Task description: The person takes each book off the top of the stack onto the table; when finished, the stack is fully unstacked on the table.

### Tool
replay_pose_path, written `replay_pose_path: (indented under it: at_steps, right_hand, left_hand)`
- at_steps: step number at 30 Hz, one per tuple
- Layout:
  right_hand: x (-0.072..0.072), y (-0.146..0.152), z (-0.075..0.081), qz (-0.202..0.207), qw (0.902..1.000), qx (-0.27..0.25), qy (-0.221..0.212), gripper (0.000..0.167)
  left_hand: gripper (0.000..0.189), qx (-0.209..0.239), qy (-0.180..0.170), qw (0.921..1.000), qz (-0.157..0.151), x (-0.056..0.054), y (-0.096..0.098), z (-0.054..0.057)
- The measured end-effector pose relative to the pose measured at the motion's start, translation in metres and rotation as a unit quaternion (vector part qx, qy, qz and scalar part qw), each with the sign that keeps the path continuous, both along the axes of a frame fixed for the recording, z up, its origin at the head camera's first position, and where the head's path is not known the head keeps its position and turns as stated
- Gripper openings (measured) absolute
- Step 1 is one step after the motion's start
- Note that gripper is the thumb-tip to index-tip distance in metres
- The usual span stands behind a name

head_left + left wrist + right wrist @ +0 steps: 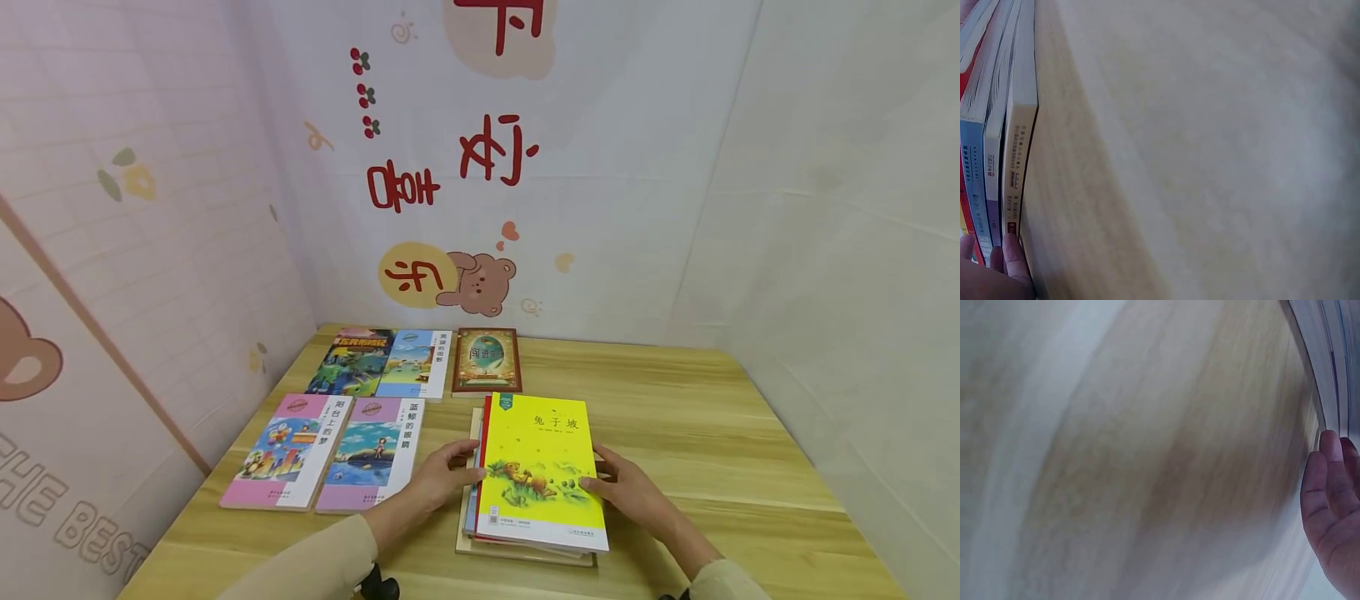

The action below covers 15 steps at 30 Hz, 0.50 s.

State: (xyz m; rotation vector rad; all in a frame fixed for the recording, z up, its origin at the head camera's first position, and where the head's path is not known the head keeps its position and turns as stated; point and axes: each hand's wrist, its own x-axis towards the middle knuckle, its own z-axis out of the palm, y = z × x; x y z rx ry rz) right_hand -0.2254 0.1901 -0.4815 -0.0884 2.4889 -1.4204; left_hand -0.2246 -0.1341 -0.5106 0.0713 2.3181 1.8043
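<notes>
In the head view a stack of books (525,557) lies at the near middle of the table, topped by a bright yellow picture-covered book (543,450). On the stack's left side my left hand (448,475) holds it, thumb by the yellow book's edge. My right hand (626,487) grips the opposite side, thumb over the yellow cover. The left wrist view shows fingertips (1013,247) against several spines, among them a blue spine (974,181) and a cream spine (1017,169). Fingertips (1330,444) meet the page edges (1313,350) in the right wrist view.
Left of the stack lie two pink-and-white books (285,450) (371,454). Behind them are a dark green illustrated book (348,362) and a blue-and-white book (415,364). A brown-bordered book (487,361) lies just behind the stack. Printed cloth (615,208) hangs around the wooden table (697,433).
</notes>
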Motion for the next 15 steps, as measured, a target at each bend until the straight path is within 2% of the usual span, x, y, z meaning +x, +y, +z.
replay_pose_path:
  at_steps: [5,10,15]
  right_hand:
    - [-0.0013,-0.0001,0.0014,-0.004,1.0,0.006,0.005,0.081]
    - [-0.0021,0.0004,0.0035,-0.013,0.9997,0.011,0.018,0.076]
    - [-0.0024,0.005,0.0038,-0.025,0.999,-0.036,0.001,0.072]
  left_hand:
    - [0.056,0.02,0.002,0.9997,-0.01,-0.0006,0.0004,-0.0013]
    - [0.062,0.004,0.0,1.0,-0.008,-0.0004,0.0026,-0.0005]
    - [0.065,-0.019,-0.01,0.9997,-0.012,0.0003,0.0027,0.0023]
